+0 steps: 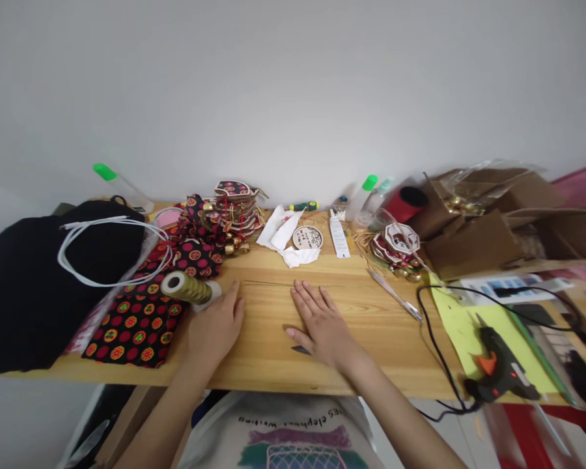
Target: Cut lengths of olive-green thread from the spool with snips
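A pale wood table [268, 339] with visible grain was noted. The fabric [137, 326] was seen as black, dotted with red, orange and green circles. An olive-gold thread spool [188, 287], a black glue gun [501, 368] with orange trigger, yellow-green paper [461, 326] and green-capped bottles [366, 192] were recorded.
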